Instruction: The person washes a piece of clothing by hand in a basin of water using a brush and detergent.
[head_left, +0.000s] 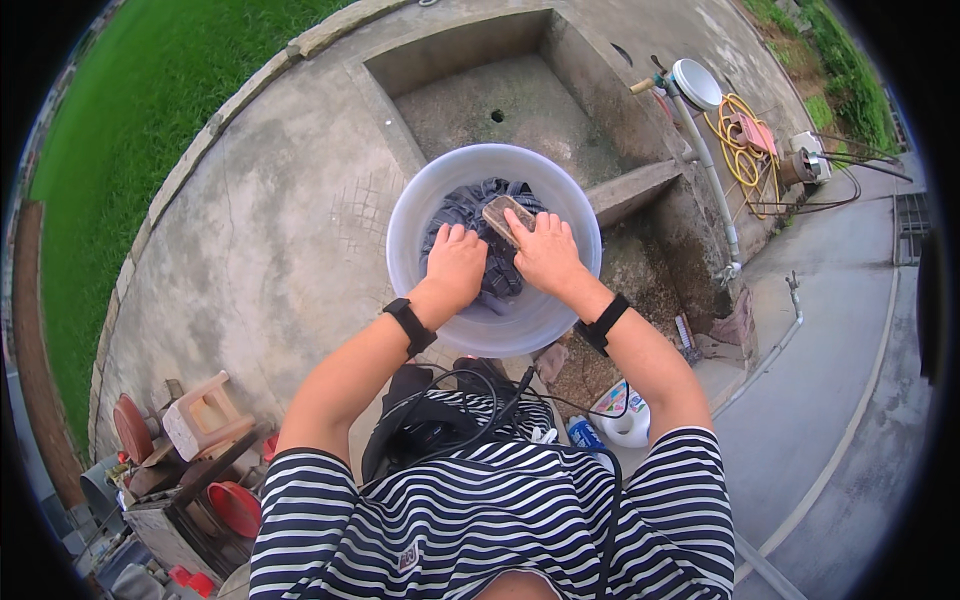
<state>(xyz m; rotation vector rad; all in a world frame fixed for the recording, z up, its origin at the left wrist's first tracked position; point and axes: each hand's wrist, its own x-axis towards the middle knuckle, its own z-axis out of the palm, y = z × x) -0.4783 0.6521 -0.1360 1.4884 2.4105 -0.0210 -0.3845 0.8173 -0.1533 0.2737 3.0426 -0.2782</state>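
A round, pale plastic basin (409, 281) is in front of me, with a dark plaid cloth garment (501, 271) bunched inside. My right hand (551, 251) grips a wooden-backed scrubbing brush (501, 214) over the cloth, its index finger lying along the back. The brush's bristles are hidden. To the left of the brush, my left hand (457, 262) has its fingers curled on the garment, pinching its fabric. Both wrists wear black bands.
Beyond the basin lies a concrete wash trough (480, 94) with a drain hole. A tap pipe (701, 142) and coiled yellow hose (739, 161) stand to the right. A detergent jug (634, 420) is near my right elbow; a plastic stool (206, 416) lies lower left.
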